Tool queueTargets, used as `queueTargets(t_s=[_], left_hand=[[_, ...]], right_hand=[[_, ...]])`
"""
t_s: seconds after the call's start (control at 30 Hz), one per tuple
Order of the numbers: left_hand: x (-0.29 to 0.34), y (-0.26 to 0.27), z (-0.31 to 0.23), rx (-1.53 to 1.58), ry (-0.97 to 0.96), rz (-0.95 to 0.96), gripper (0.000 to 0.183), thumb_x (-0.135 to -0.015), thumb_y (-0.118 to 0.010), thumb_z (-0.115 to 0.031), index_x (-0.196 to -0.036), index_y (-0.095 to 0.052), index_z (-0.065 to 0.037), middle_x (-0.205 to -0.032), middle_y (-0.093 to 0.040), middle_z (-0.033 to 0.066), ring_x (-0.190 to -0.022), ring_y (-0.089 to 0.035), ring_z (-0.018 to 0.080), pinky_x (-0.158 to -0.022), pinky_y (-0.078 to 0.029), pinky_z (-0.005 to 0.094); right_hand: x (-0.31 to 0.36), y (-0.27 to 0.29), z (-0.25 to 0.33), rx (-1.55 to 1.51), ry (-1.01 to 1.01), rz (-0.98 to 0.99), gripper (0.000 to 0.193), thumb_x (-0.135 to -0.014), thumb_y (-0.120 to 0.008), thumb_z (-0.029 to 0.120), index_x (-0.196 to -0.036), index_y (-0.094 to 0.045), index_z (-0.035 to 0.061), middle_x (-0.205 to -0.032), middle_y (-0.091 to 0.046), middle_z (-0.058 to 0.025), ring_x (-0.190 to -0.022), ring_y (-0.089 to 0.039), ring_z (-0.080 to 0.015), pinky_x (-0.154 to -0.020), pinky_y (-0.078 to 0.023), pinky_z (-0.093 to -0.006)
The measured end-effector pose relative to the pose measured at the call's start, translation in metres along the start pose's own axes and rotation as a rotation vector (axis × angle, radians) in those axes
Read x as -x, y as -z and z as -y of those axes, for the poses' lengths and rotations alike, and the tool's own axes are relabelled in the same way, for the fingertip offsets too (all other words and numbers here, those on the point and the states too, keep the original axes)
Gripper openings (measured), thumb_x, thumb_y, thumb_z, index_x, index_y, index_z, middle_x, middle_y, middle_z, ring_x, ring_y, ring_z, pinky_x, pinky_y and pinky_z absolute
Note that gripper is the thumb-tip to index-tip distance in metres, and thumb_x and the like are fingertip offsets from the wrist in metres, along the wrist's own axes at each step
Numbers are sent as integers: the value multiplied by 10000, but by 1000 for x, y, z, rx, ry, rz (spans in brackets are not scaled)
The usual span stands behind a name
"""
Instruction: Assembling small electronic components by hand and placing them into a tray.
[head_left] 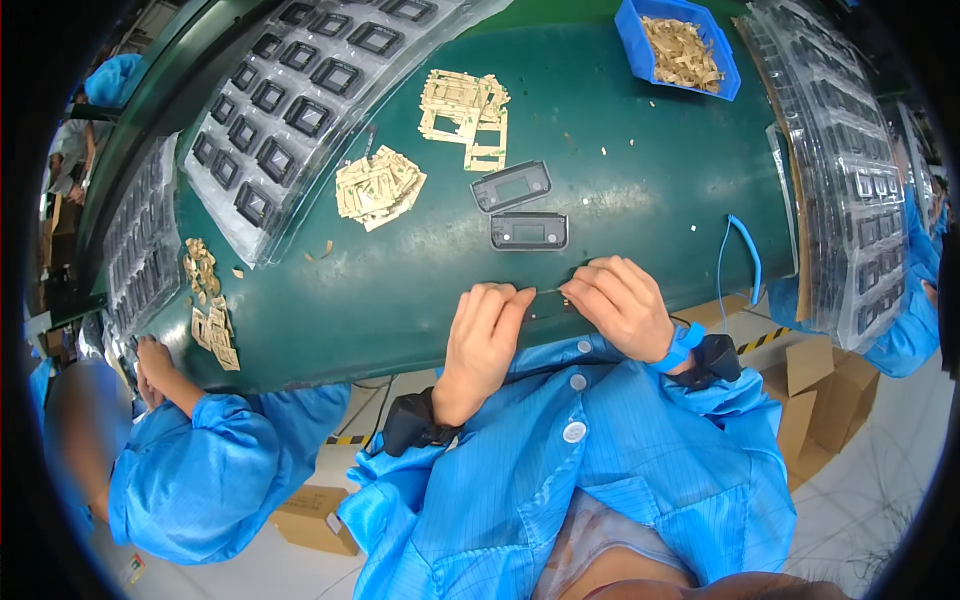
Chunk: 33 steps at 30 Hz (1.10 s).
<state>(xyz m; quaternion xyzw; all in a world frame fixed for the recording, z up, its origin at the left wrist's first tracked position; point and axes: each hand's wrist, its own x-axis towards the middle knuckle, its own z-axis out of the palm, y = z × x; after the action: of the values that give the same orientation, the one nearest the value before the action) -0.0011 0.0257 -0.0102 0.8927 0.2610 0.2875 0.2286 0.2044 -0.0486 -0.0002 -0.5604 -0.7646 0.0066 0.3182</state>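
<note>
Left hand (482, 335) and right hand (622, 308), each pinched at the fingertips on one thin strip (546, 291), which uneven pulling could tear.

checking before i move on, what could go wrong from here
The thin strip seems pinched only by the fingertips of both hands, left hand and right hand, so it could slip or bend. Close to the front edge of the green table, it might fall off. The loosely heaped tan paper pieces could scatter if a sleeve brushed them.
</note>
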Motion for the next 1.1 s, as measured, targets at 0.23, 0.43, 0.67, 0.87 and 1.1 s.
queueTargets(t_s=[0.23,0.43,0.67,0.87,1.1], left_hand=[[6,7,1,-220,-221,91,405,-745,-672,-30,-1133,-652,84,-1012,-597,118,-950,-603,254,-773,-490,362],[13,5,-5,-291,-174,102,426,-768,-643,-53,-1178,-656,62,-1077,-622,115,-975,-605,224,-809,-488,353],[25,3,-6,-346,-125,113,440,-811,-617,-84,-1234,-658,28,-1167,-638,118,-1013,-616,226,-845,-476,359],[32,-4,-9,-367,-100,56,402,-832,-599,-77,-1211,-667,38,-1164,-643,119,-1013,-629,215,-807,-488,336],[33,-12,-16,-441,-22,55,412,-847,-623,-101,-1254,-680,-72,-1170,-617,76,-1041,-582,183,-866,-429,354]], right_hand=[[7,10,-5,11,110,93,333,-723,-656,84,-1041,-674,-15,-1039,-649,-108,-932,-632,-246,-749,-520,-345],[13,12,-6,88,151,137,384,-750,-657,72,-1122,-675,-20,-1082,-655,-108,-983,-644,-239,-798,-532,-345],[16,10,-2,127,151,148,394,-753,-655,53,-1136,-678,-37,-1097,-660,-126,-1009,-655,-242,-839,-543,-339],[19,5,0,87,117,111,383,-737,-655,39,-1107,-694,-53,-1083,-667,-132,-1009,-658,-254,-870,-566,-351],[17,6,-3,72,124,146,412,-726,-662,48,-1122,-685,-62,-1081,-664,-138,-1012,-657,-263,-886,-573,-362]])
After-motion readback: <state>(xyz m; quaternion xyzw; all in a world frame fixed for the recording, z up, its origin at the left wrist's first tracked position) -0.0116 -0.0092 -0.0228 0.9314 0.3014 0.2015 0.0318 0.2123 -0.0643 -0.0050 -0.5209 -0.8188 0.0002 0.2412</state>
